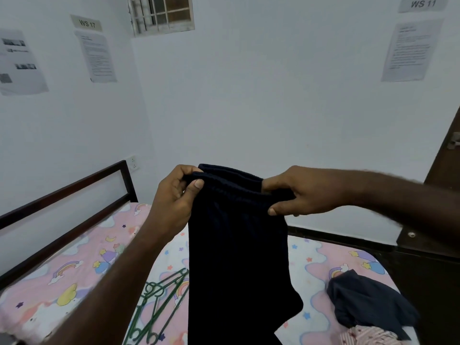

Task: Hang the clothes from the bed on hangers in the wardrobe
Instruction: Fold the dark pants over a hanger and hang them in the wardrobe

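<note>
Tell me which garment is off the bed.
The navy trousers, held by left hand and right hand; the crumpled dark garment and pink garment lie on the bed.

Barred window [161, 13], wall docs [98, 58], door [445, 155]

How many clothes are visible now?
3: dark trousers held up, centre; dark garment on the bed, right; pink striped garment beside it. Others may be hidden.
</note>
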`<state>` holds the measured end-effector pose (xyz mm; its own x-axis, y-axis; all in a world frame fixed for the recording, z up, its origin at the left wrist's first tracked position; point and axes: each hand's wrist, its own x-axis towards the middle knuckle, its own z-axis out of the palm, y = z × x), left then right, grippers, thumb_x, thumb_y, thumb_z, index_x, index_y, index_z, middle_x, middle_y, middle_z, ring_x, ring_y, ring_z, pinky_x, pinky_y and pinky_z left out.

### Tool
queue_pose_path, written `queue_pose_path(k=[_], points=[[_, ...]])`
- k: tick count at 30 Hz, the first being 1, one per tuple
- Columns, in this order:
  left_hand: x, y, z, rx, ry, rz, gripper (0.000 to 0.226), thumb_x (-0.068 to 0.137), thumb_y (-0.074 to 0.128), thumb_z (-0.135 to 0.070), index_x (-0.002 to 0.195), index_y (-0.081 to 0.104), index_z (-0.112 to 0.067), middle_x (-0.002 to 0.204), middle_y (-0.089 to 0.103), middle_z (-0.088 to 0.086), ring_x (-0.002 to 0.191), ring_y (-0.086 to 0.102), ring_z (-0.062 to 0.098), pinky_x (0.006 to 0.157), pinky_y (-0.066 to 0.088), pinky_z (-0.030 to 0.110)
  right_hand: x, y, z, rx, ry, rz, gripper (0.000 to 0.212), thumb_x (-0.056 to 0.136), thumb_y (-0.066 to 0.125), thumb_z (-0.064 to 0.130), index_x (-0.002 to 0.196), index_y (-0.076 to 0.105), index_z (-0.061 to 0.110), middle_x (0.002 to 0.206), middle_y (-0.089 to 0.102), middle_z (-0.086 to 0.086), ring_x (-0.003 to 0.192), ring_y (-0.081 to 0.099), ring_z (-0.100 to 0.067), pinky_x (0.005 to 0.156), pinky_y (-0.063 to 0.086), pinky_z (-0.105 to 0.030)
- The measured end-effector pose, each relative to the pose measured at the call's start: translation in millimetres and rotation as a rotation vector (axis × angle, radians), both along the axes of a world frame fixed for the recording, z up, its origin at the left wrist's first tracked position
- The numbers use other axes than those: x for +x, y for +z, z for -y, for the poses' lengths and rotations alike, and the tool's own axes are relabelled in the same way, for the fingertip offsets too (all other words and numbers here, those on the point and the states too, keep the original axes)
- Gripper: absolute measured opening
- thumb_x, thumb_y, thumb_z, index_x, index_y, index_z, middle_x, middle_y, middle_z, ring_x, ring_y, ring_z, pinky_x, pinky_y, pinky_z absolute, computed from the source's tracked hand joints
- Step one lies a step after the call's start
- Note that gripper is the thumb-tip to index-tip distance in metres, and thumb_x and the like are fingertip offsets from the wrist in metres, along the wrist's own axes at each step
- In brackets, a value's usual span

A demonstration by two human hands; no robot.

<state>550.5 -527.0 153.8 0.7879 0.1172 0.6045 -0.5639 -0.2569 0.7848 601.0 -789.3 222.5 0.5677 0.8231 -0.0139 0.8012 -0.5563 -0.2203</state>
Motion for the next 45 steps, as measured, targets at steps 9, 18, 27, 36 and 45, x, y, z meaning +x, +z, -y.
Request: queue_pose_path(k=[9,18,27,36,45], points=[[-8,-33,-9,-0.077,-0.002,-0.027,0.013,0.095,0.051,-0.02,0.108,0.055,-0.017,0.099,0.066,-0.006,0.099,0.063,0.015,0.088,0.053,0.027,10,-14,-1,0.076,-0.012,0.067,0.033,0.086,0.072,0.038,0.071,0.043,0.032,0.059,0.051,0.008,0.055,0.047,-0.01,0.051,0.034,-0.019],[-1,13,-11,0.182,-0.068,-0.234,0.047,0.069,0.084,-0.023,0.11,0.063,-0.021,0.095,0.072,-0.01,0.089,0.067,0.003,0.078,0.054,0.018,17,1,-2,0.302,-0.093,-0.14,0.023,0.081,0.067,0.001,0.075,0.054,0.019,0.058,0.054,0.011,0.051,0.052,-0.003,0.052,0.044,-0.022],[134,94,10,0.258,-0.039,-0.51,0.027,0.08,0.077,-0.007,0.099,0.058,-0.004,0.095,0.061,0.01,0.081,0.065,0.017,0.055,0.057,0.025,117,55,5,0.301,-0.364,-0.167,0.019,0.088,0.063,0.002,0.105,0.057,0.009,0.082,0.067,-0.019,0.051,0.063,-0.022,0.043,0.05,-0.028],[242,210,49,0.122,0.126,-0.207,0.033,0.081,0.073,0.006,0.11,0.058,0.005,0.107,0.067,0.016,0.099,0.068,0.028,0.08,0.058,0.032,200,159,17,0.718,-0.498,0.168,0.022,0.088,0.061,-0.002,0.108,0.054,0.005,0.088,0.068,-0.022,0.063,0.069,-0.03,0.06,0.061,-0.036],[172,145,66,0.116,0.121,-0.114,0.041,0.076,0.082,-0.011,0.109,0.058,-0.007,0.101,0.069,0.006,0.091,0.069,0.016,0.075,0.057,0.023,138,110,54,0.769,-0.477,0.005,0.024,0.08,0.071,0.0,0.099,0.058,0.005,0.08,0.071,-0.022,0.063,0.071,-0.032,0.065,0.062,-0.043]])
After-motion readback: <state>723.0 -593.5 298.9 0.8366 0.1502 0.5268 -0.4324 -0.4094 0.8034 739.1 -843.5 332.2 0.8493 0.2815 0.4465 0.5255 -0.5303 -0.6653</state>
